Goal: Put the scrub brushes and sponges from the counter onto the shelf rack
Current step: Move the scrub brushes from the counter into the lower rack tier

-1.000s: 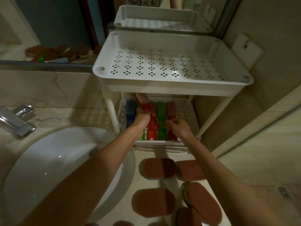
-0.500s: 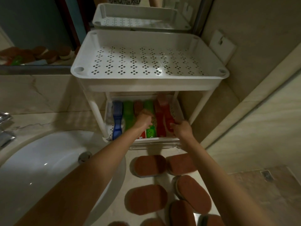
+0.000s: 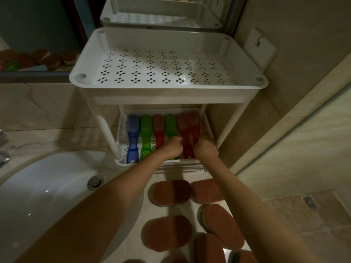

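A white two-tier shelf rack (image 3: 171, 95) stands on the counter; its perforated top tray holds nothing. In the lower tray (image 3: 121, 160) lie a blue scrub brush (image 3: 133, 137), two green ones (image 3: 146, 133) and three red ones side by side. My left hand (image 3: 171, 149) is curled against the handle of a red brush (image 3: 185, 130). Next to it, my right hand (image 3: 206, 148) grips the handle of the rightmost red brush (image 3: 195, 126). Several brown oval sponges (image 3: 171, 192) lie on the counter in front of the rack, beneath my forearms.
A white sink (image 3: 47, 196) with a metal drain (image 3: 95, 182) fills the left. A mirror (image 3: 38, 25) runs behind the rack. The tiled wall carries a white plate (image 3: 260, 48) on the right. The counter's right edge drops to a floor with a drain (image 3: 309, 202).
Both hands have shifted toward the right end of the lower tray, and the two red brushes now lie flat side by side there. The view has tilted down and moved closer.
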`<action>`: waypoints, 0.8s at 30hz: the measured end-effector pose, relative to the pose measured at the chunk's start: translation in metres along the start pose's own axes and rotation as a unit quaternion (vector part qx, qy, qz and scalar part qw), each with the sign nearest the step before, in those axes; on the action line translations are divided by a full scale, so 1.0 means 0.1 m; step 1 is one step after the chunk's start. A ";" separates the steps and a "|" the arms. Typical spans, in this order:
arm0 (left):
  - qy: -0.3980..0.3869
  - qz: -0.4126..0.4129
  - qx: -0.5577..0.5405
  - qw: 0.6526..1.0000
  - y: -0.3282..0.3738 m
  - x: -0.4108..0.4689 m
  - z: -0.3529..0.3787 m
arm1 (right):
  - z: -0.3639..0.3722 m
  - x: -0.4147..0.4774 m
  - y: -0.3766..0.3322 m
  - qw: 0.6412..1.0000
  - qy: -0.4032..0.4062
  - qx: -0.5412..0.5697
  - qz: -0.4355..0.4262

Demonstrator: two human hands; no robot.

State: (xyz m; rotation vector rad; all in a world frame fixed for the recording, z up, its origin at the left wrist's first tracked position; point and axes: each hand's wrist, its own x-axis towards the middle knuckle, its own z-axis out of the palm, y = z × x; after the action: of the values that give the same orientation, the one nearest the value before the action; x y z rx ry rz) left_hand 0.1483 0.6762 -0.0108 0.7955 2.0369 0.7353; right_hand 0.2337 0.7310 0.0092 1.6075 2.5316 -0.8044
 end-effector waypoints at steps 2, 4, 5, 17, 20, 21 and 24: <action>0.002 0.017 0.027 0.999 -0.02 0.01 0.02 | 0.01 0.00 -0.01 0.996 0.004 -0.088 -0.016; 0.003 0.025 0.044 0.999 -0.03 0.03 0.02 | 0.04 0.04 0.01 0.989 0.014 -0.145 -0.036; 0.004 0.025 0.051 0.998 -0.02 0.02 0.01 | 0.05 0.05 0.01 0.986 0.018 -0.161 -0.046; -0.041 0.000 0.056 0.998 0.02 -0.06 -0.10 | 0.15 0.17 0.01 0.986 -0.010 -0.158 -0.056; -0.033 0.005 0.039 0.999 0.03 -0.09 -0.08 | 0.13 0.14 0.03 0.987 0.003 -0.148 -0.066; -0.016 0.014 0.036 0.999 0.04 -0.13 -0.08 | 0.14 0.13 0.03 0.989 0.019 -0.134 -0.066; 0.092 0.064 0.054 0.992 0.06 -0.30 -0.12 | 0.10 -0.01 0.03 0.991 0.081 -0.072 -0.076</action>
State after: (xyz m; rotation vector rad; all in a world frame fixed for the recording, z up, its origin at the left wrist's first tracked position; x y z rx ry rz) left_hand 0.1536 0.6549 0.0136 0.9575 2.2207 0.8012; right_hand 0.2342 0.7272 0.0000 1.5076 2.7800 -0.5045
